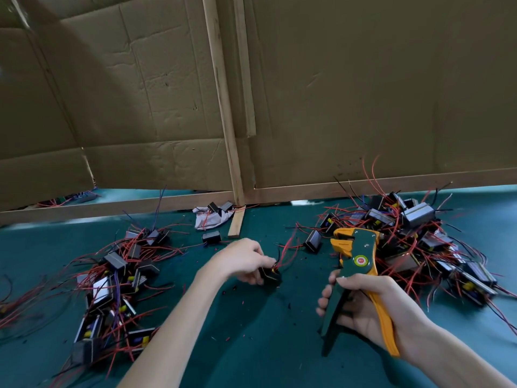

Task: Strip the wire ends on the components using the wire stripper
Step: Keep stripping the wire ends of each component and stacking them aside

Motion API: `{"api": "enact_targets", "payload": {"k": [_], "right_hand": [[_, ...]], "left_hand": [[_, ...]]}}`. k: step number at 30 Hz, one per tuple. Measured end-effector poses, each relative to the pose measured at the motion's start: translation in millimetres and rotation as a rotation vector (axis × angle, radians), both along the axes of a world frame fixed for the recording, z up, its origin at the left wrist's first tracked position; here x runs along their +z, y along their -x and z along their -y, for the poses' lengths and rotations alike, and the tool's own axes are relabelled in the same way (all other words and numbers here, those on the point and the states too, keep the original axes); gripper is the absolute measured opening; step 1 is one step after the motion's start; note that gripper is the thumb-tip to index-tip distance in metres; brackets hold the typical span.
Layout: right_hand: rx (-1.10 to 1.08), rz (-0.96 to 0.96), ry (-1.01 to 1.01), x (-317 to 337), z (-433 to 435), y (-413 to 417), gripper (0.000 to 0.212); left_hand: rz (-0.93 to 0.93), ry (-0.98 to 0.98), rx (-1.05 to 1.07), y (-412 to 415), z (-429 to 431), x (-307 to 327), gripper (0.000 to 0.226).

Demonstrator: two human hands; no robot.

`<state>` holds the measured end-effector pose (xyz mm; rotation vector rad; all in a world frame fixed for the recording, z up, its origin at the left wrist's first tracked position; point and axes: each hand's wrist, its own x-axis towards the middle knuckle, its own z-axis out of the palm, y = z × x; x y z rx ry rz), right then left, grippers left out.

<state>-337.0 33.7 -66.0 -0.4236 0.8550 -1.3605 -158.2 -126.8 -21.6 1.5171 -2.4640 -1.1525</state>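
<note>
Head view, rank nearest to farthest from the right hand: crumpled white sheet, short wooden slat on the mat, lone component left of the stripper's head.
1. The lone component, just left of the wire stripper gripped by the right hand.
2. The wooden slat, centre, farther back on the mat.
3. The white sheet, just left of the slat, farthest.
</note>
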Motion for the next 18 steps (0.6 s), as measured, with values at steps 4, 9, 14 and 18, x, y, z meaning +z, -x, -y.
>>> {"api": "enact_targets", "payload": {"k": [4,9,14,18], "right_hand": [[-0.013,0.009,-0.004,-2,2,2,0.027],[-0.019,0.006,-0.008,1,0,1,0.027],[-0.023,-0.010,-0.016,4,-1,-1,0.024],[-0.028,-0.007,-0.021,3,-1,-1,0.023]], "left_hand": [[-0.047,-0.052,-0.065,-10,1,8,0.019],[-0.201,-0.091,-0.251,-13,-1,6,0.028],[-0.243,0.387,-0.184,7,-4,-17,0.015],[-0.298,0.374,-0.270,17,-13,-27,0.033]]}}
